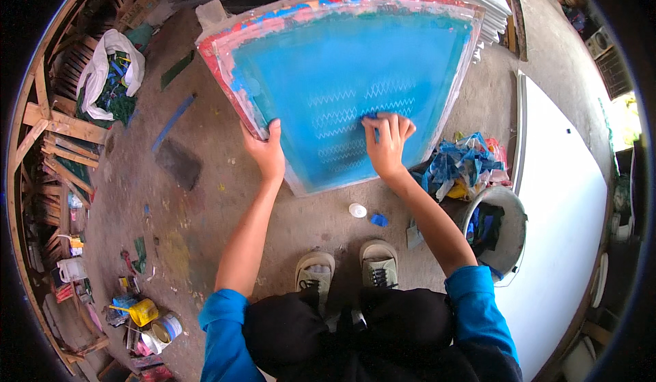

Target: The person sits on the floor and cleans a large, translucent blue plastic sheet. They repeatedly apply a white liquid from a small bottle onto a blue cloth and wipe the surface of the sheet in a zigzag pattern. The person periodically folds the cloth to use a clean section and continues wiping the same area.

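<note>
A screen printing frame (287, 54) with blue mesh is tilted up before me. Its border is smeared with red, pink and blue paint, and rows of pale zigzag marks run across the mesh. My left hand (265, 153) grips the frame's left edge, thumb on the front and fingers hidden behind. Against the mesh, right of the middle, my right hand (387, 143) pinches a small dark blue wad (369, 116), perhaps cloth; the fingers cover most of it. On the floor below the frame lie a small white round object (357, 210) and a blue scrap (379, 220).
Right of my legs stands a bucket (522, 235) with dark scraps inside, beside a heap of coloured plastic (465, 167). A large white panel (560, 232) lies farther right. At left are a white sack (102, 67), wooden slats (65, 126) and paint containers (164, 327).
</note>
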Motion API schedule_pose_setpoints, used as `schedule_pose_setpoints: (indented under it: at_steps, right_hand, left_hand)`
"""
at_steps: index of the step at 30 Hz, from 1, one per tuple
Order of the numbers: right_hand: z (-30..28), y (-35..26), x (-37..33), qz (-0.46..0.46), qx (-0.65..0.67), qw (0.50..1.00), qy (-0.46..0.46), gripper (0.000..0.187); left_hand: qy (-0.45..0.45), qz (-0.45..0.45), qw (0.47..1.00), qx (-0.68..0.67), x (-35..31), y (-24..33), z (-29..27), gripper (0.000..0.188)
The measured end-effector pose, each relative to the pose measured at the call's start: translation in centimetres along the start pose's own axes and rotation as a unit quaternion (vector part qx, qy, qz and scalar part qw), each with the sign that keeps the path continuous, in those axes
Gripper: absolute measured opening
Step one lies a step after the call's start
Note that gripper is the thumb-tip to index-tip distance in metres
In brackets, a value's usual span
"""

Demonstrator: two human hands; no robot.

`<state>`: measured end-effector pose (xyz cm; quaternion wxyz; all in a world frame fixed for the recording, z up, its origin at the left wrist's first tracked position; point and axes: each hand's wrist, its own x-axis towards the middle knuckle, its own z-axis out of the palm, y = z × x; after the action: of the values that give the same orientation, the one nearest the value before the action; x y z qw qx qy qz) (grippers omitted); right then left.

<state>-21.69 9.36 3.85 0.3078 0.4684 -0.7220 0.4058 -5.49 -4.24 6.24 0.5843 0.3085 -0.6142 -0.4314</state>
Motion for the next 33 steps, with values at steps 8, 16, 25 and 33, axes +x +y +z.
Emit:
schedule_pose_setpoints:
  at_steps: [8,16,25,33]
  right_hand:
    - [-0.6,0.0,1.8,0.017,0.009,0.999,0.028,0.017]
    - [-1.6,2.0,2.6,0.009,-0.027,1.000,0.004,0.016]
    - [-3.2,2.9,0.5,0.116,-0.042,0.992,-0.025,0.011]
    - [-6.6,2.6,-15.0,0.251,0.074,0.938,-0.228,0.011]
  left_hand:
    - [-0.006,-0.010,1.000,0.004,0.1,-0.7,-0.5,0.058]
    - [0.006,-0.003,1.000,0.009,-0.1,-0.2,-0.1,0.056]
    - [0.013,0.010,0.999,0.030,0.1,-0.7,-0.7,0.056]
    - [0.048,0.119,0.970,0.207,-1.1,0.5,-0.3,0.066]
